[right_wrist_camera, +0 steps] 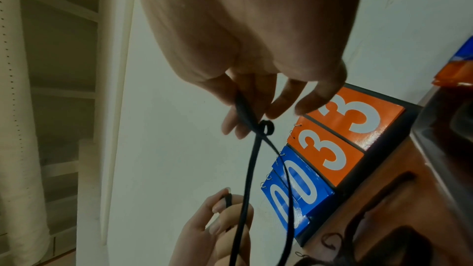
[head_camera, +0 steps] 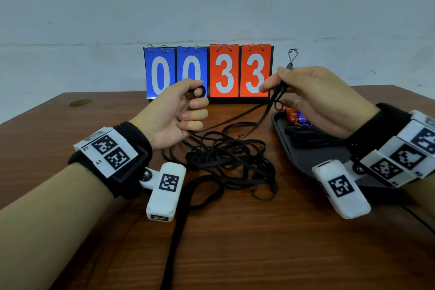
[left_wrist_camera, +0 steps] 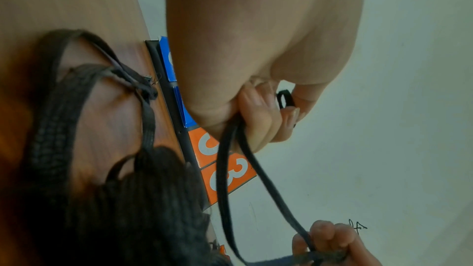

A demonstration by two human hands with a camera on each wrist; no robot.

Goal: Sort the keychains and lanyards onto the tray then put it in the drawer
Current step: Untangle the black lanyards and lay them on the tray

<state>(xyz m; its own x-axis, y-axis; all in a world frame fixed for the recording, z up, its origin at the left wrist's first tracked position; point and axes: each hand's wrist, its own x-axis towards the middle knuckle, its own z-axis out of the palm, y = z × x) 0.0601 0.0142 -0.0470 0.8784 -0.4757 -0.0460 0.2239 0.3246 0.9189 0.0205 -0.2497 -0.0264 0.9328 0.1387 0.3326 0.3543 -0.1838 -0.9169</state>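
A tangle of black lanyards lies on the wooden table between my hands. My left hand is curled round one black lanyard strap, with a loop sticking out by the thumb. My right hand pinches the other end of that lanyard, whose small cord loop pokes up above the fingers. The strap hangs stretched between both hands above the table. At the right sits a dark tray holding orange and blue keychains and a bundled black lanyard.
A flip scoreboard reading 0033 stands at the table's back edge against the wall. One wide black strap trails toward the table's front edge. White shelving shows in the right wrist view.
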